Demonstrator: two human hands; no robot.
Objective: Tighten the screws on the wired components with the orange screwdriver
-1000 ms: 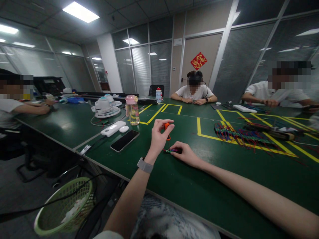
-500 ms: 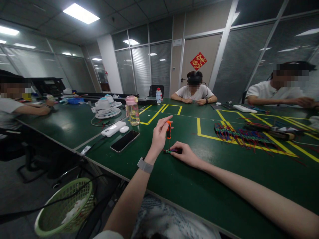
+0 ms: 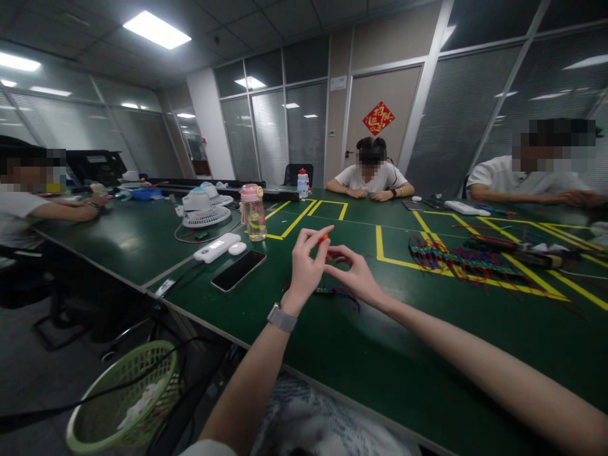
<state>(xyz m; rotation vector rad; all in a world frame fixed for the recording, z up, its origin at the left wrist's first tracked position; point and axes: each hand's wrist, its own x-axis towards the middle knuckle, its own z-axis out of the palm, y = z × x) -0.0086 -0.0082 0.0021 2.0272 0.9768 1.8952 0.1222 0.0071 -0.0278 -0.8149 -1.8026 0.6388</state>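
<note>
A small screwdriver with an orange handle [image 3: 325,239] is gripped by my left hand [image 3: 304,263], its top showing between thumb and fingers; most of it is hidden. My right hand [image 3: 356,273] is raised against the left, thumb and index finger curved into a loop whose tips meet the screwdriver area. Whatever those tips pinch is hidden behind the fingers. Below both hands, a small green circuit board [image 3: 325,291] with red and blue wires lies on the green table [image 3: 285,329], touched by neither hand as far as I can see.
To the left lie a phone [image 3: 238,270], a white power bank [image 3: 217,247] and a pink-lidded bottle [image 3: 255,215], with white fans [image 3: 202,208] behind. Wired boards [image 3: 468,258] are heaped at right. A green basket [image 3: 164,380] stands below the table edge. Several people sit around the table.
My right hand has let go of the circuit board and risen to the screwdriver beside my left hand. The board now rests alone on the table, its wires spread out.
</note>
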